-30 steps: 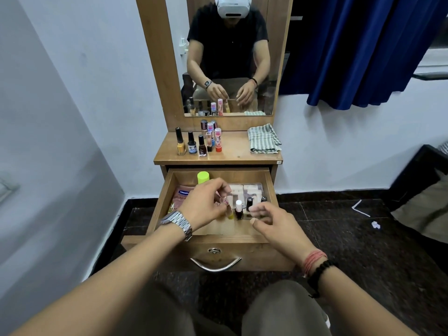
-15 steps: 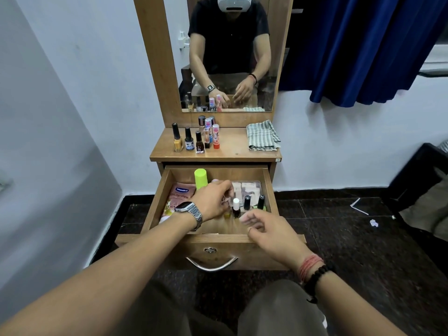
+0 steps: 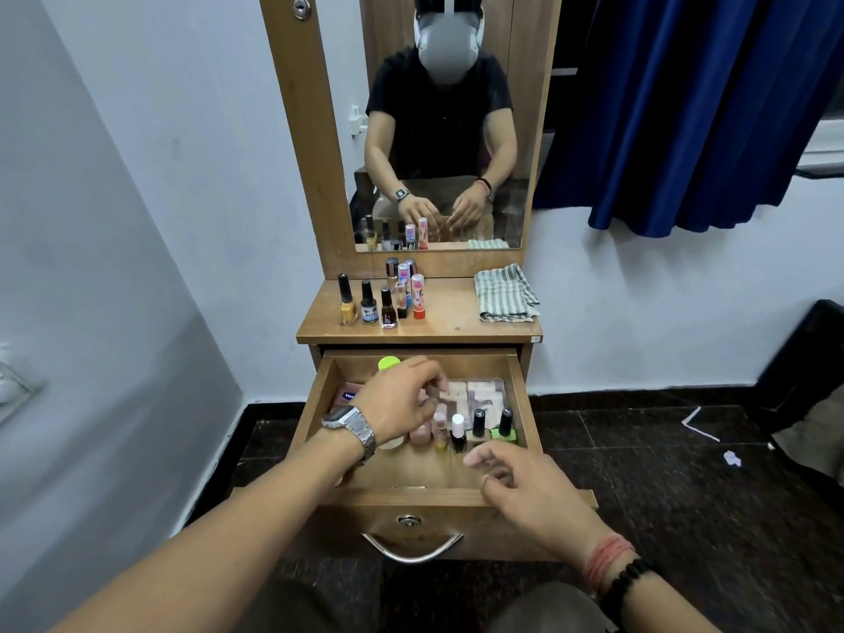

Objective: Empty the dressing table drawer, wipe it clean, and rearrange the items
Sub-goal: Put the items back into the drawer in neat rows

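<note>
The wooden drawer (image 3: 521,406) of the dressing table is pulled out. Inside stands a row of small nail polish bottles: a pink one (image 3: 439,426), a white-capped one (image 3: 458,432), a black-capped one (image 3: 478,424) and a green one (image 3: 505,426). Behind them lie a clear box (image 3: 482,391), a pink pouch (image 3: 345,397) and a lime-green cap (image 3: 388,363). My left hand (image 3: 402,399) hovers over the left end of the row with fingers curled; whether it holds anything is hidden. My right hand (image 3: 520,491) hangs over the drawer's front edge, fingers apart and empty.
On the tabletop (image 3: 447,328) stand several bottles, among them a yellow polish (image 3: 347,302) and a red-based tube (image 3: 418,296), with a folded striped cloth (image 3: 505,294) at the right. A mirror (image 3: 438,130) rises behind. A blue curtain (image 3: 685,107) and a dark bag (image 3: 808,367) are at the right.
My left hand has lifted slightly and shifted toward the back of the drawer. My right hand has drawn back toward the drawer's front edge. The bottles in the row stand as before.
</note>
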